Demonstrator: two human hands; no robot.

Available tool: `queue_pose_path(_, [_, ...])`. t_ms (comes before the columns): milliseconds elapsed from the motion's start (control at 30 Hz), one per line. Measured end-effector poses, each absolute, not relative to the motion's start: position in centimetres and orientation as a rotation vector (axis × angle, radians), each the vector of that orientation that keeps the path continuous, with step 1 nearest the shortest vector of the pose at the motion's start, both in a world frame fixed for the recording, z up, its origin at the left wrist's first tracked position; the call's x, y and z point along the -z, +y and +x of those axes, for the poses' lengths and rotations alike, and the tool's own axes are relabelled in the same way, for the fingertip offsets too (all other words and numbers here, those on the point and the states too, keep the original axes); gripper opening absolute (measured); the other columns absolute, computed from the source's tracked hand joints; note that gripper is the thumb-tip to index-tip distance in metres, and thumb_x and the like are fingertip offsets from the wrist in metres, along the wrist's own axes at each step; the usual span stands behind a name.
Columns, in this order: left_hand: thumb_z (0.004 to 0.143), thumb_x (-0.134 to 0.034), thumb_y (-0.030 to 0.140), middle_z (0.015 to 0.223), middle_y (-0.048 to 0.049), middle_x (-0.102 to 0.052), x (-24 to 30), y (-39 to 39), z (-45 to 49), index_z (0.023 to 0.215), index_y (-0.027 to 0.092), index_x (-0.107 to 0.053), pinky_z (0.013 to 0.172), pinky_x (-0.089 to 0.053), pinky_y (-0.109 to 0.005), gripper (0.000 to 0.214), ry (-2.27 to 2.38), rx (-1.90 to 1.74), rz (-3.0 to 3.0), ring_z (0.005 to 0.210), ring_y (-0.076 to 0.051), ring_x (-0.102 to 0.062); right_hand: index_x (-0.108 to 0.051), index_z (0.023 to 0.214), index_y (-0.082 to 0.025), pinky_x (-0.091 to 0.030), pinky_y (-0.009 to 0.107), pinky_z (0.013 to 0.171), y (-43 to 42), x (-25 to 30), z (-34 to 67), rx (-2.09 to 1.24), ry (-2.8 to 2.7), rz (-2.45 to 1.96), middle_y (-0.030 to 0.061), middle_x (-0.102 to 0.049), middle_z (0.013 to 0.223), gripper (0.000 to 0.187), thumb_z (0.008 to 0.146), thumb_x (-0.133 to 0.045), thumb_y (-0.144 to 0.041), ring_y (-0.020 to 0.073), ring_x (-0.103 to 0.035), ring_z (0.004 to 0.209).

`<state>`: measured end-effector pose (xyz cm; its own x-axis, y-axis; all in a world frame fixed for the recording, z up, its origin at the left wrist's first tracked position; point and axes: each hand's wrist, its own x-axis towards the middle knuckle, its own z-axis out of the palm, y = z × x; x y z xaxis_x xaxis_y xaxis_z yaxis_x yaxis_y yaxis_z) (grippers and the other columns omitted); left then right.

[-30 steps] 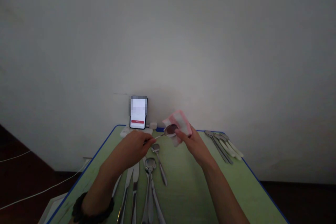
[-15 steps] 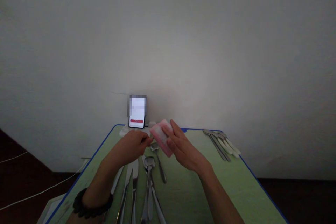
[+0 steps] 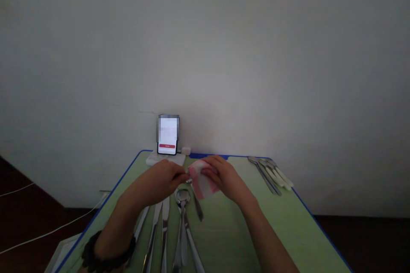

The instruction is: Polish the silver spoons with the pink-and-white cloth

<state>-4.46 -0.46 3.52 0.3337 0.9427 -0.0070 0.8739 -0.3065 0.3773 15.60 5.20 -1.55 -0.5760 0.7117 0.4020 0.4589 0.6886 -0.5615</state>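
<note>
My right hand (image 3: 223,175) is closed around a pink and white cloth (image 3: 201,183), its thumb and fingers folding it. Just left of the cloth, the fingertips of my left hand (image 3: 168,177) are pinched together, and what they hold is too small and covered to make out. Below the cloth lies a single spoon (image 3: 197,207), partly hidden by it. Nearer me is a group of spoons (image 3: 183,198) with overlapping handles. Several table knives (image 3: 164,217) lie to their left, beneath my left forearm.
A lit phone (image 3: 167,136) leans upright at the back of the green table (image 3: 230,230), on a white base (image 3: 153,160) beside a small white plug (image 3: 186,151). Several spoons, some with white handles (image 3: 278,175), lie at the back right. A wall (image 3: 256,72) stands behind.
My right hand has turned and closed its fingers around the cloth, which has shifted down and is more folded. The left hand has moved slightly right and stays pinched.
</note>
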Motion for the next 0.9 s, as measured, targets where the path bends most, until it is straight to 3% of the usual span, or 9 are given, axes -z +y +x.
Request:
queue_pose_path(200, [0.087,-0.040,0.030,0.061,-0.0026,-0.063,-2.8,-0.2,-4.6,0.066,0.016,-0.064,0.055,-0.028,-0.024,0.035,1.679,-0.270,2.304,0.058,-0.014,-0.054,-0.062,0.095,-0.017,-0.045,0.030,0.077,6.0,2.1,15.7,-0.412,-2.082,-0.999,0.0075,-0.061,0.089,0.018,0.087,-0.048,-0.027,0.0174,-0.056,0.084])
queue_pose_path(367, [0.087,-0.041,0.031,0.061,-0.0033,-0.063,-2.8,-0.1,-4.6,0.066,0.016,-0.064,0.055,-0.030,-0.024,0.035,1.708,-0.223,2.293,0.058,-0.014,-0.054,-0.056,0.114,-0.017,-0.039,0.043,0.092,6.0,2.5,15.5,-0.050,-1.891,-1.093,0.0139,-0.054,0.113,0.034,0.081,-0.056,-0.026,0.0259,-0.048,0.107])
queue_pose_path(433, [0.088,-0.041,0.031,0.061,-0.0032,-0.063,-2.9,-0.1,-4.6,0.066,0.016,-0.064,0.056,-0.030,-0.024,0.035,1.705,-0.243,2.299,0.059,-0.014,-0.055,-0.058,0.114,-0.021,-0.038,0.044,0.092,5.7,2.1,15.4,-0.001,-1.956,-1.053,0.0125,-0.055,0.113,0.031,0.084,-0.051,-0.023,0.0255,-0.048,0.107])
queue_pose_path(533, [0.088,-0.040,0.032,0.061,-0.0035,-0.063,-3.0,0.0,-4.6,0.066,0.016,-0.064,0.055,-0.031,-0.024,0.036,1.669,-0.260,2.336,0.059,-0.015,-0.055,-0.059,0.114,-0.022,-0.040,0.039,0.093,5.3,1.5,15.5,-0.244,-2.225,-0.895,0.0103,-0.059,0.113,0.030,0.088,-0.045,-0.024,0.0217,-0.052,0.106])
queue_pose_path(633, [0.087,-0.042,0.032,0.062,-0.0046,-0.065,-2.8,0.1,-4.7,0.066,0.016,-0.065,0.057,-0.032,-0.025,0.035,1.622,-0.220,2.363,0.060,-0.015,-0.057,-0.057,0.117,-0.021,-0.042,0.034,0.089,5.2,1.1,16.0,-0.564,-2.367,-0.843,0.0081,-0.061,0.116,0.035,0.083,-0.055,-0.031,0.0204,-0.055,0.104])
queue_pose_path(733, [0.087,-0.044,0.031,0.067,-0.0046,-0.068,-2.7,0.1,-4.6,0.072,0.017,-0.068,0.059,-0.034,-0.024,0.032,1.552,-0.209,2.369,0.062,-0.015,-0.058,-0.064,0.105,-0.021,-0.045,0.027,0.073,5.3,0.9,16.7,-0.749,-2.405,-0.907,0.0028,-0.069,0.096,0.031,0.075,-0.063,-0.031,0.0178,-0.061,0.083])
queue_pose_path(833, [0.088,-0.043,0.033,0.066,-0.0037,-0.068,-2.8,0.1,-4.4,0.072,0.018,-0.068,0.060,-0.034,-0.024,0.034,1.514,-0.202,2.390,0.062,-0.014,-0.058,-0.070,0.086,-0.019,-0.038,0.022,0.056,5.5,0.8,17.2,-0.784,-2.451,-0.977,-0.0011,-0.067,0.069,0.019,0.075,-0.063,-0.032,0.0134,-0.057,0.061])
queue_pose_path(900, [0.088,-0.042,0.034,0.065,-0.0033,-0.067,-2.8,0.1,-4.3,0.072,0.018,-0.068,0.060,-0.034,-0.023,0.035,1.511,-0.194,2.408,0.061,-0.014,-0.058,-0.071,0.080,-0.017,-0.034,0.020,0.052,5.6,0.7,17.4,-0.775,-2.467,-0.999,-0.0012,-0.064,0.062,0.019,0.077,-0.059,-0.032,0.0118,-0.053,0.056])
